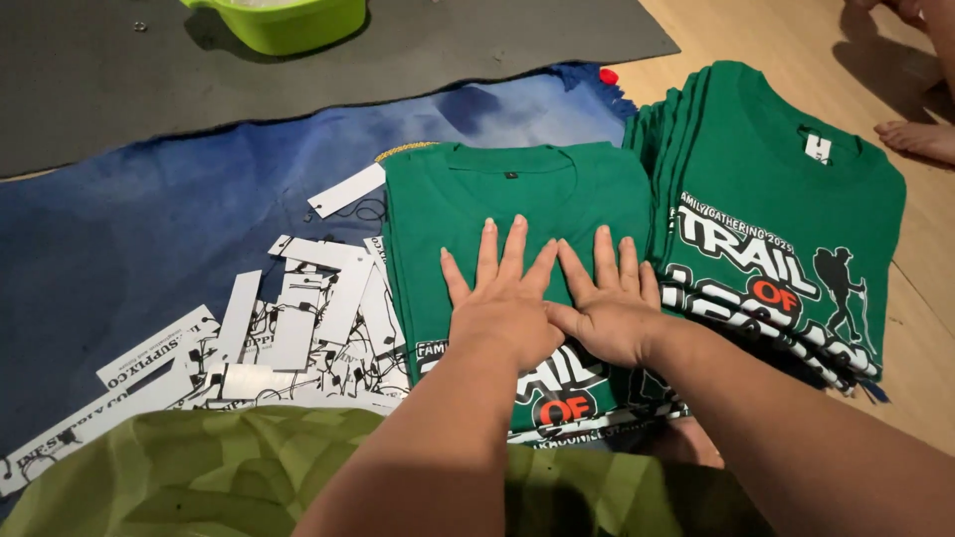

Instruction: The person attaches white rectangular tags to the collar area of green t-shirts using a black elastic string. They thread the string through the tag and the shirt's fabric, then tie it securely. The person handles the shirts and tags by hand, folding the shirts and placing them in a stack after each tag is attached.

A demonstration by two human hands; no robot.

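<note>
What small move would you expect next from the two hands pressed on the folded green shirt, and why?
Probably sliding both palms outward to smooth the fabric. The left hand and right hand lie flat, fingers spread, side by side on the top folded green T-shirt of the nearer pile, gripping nothing. A finished stack of green T-shirts sits just to the right.

You're on home floor, packing set-up: light wooden floorboards (786, 40), blue cloth sheet (149, 229), dark grey mat (398, 50), stacked green printed T-shirts (776, 199), loose white paper tags (298, 318), someone's bare foot (920, 137).
</note>
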